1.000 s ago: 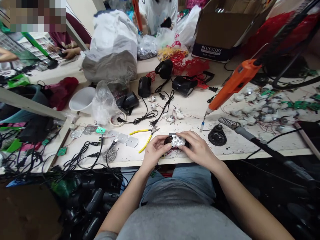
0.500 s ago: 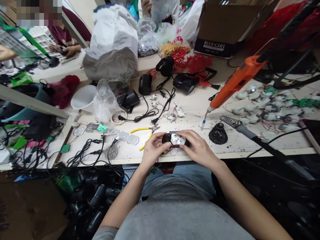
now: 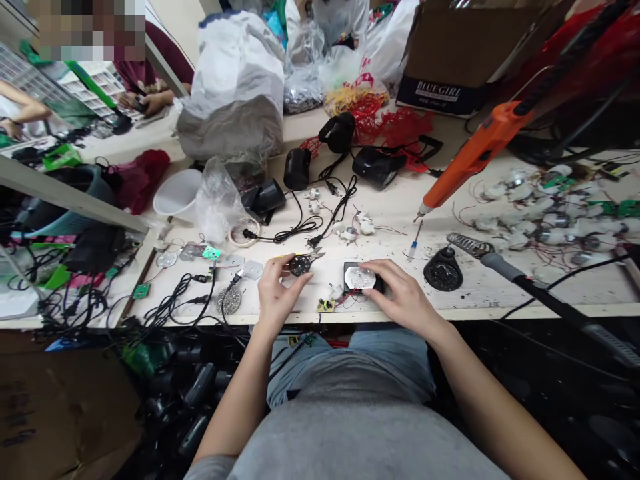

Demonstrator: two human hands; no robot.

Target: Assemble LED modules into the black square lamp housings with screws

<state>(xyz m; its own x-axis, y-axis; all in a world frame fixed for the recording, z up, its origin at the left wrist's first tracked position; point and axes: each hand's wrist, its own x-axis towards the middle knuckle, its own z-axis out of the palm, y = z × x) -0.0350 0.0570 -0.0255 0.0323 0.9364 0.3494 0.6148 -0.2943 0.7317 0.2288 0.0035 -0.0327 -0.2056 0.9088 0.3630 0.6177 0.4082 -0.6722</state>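
Drew left hand [image 3: 275, 293] leftward, away from the black-framed LED panel [image 3: 360, 277], since the earlier frame; now pinching a round black disc [image 3: 300, 265], partly covering the yellow-handled cutters [image 3: 317, 254]. Gripping the LED panel's right side between thumb and fingers of the right hand [image 3: 403, 293], near the workbench's [image 3: 390, 200] front edge.

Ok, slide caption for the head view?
Left hand holding a round black disc, right hand gripping a black housing with a silvery plate.
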